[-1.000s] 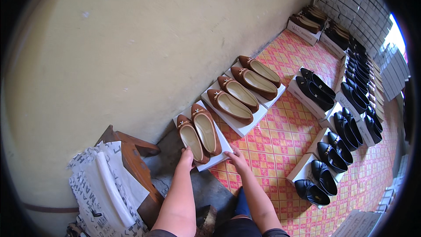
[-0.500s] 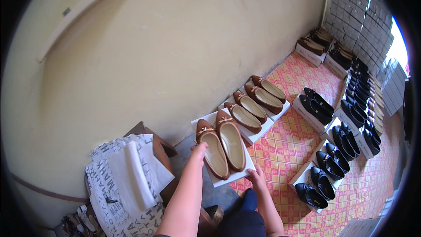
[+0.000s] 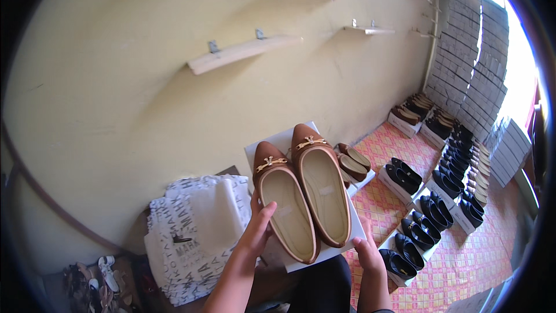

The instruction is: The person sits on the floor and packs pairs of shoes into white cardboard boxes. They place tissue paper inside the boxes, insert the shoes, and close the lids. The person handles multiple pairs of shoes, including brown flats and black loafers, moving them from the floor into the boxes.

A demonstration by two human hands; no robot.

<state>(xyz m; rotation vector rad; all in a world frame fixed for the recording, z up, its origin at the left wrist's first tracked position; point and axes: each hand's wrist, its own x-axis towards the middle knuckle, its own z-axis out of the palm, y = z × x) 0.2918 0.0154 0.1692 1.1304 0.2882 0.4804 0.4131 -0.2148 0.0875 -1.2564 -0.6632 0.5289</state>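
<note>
Brown pointed flat shoes with gold buckles [image 3: 304,191] lie side by side on a flat white shoe box [image 3: 324,250], toes pointing away from the person. The left hand [image 3: 256,229] grips the box's near left edge, its thumb curled up against the left shoe's side and its fingers hidden under the box. The right hand [image 3: 367,253] clasps the box's near right corner from below, fingers out of sight. The box is lifted in front of the pale yellow wall [image 3: 116,110]. Left of the box lies a white printed cloth bag [image 3: 194,226]. Right of it, black flat shoes on boxes [image 3: 423,220] sit in rows on the pink patterned floor [image 3: 463,261].
</note>
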